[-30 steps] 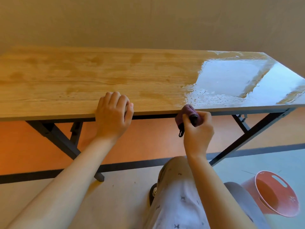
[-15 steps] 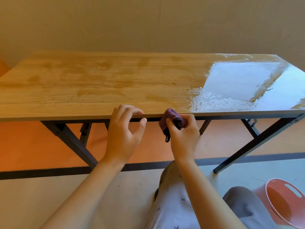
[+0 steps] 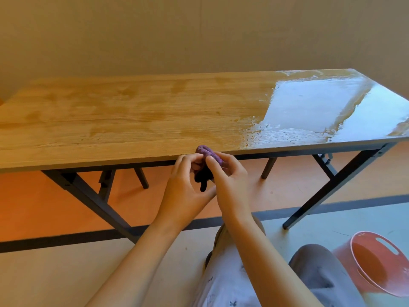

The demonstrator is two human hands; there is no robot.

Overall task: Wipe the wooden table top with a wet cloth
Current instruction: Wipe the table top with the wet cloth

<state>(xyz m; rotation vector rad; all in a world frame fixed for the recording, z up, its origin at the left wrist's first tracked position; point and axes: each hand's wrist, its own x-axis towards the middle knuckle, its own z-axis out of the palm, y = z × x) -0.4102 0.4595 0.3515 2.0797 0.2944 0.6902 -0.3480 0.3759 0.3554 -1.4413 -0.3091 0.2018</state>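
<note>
Both hands are on it: the right hand (image 3: 229, 176) pinches the bunched purple cloth (image 3: 204, 151) between thumb and fingers, and the left hand (image 3: 186, 191), just beside it, curls its fingers round the cloth's other side. The cloth sits between them, its top at the near edge of the wooden surface (image 3: 132, 120). Beyond the right hand, off to its right — a shiny wet patch (image 3: 309, 107). Down on the floor (image 3: 55, 273), right of the right forearm — a red bucket (image 3: 376, 262).

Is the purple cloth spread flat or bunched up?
Bunched: the cloth is a small wad held between the left hand and right hand.
</note>
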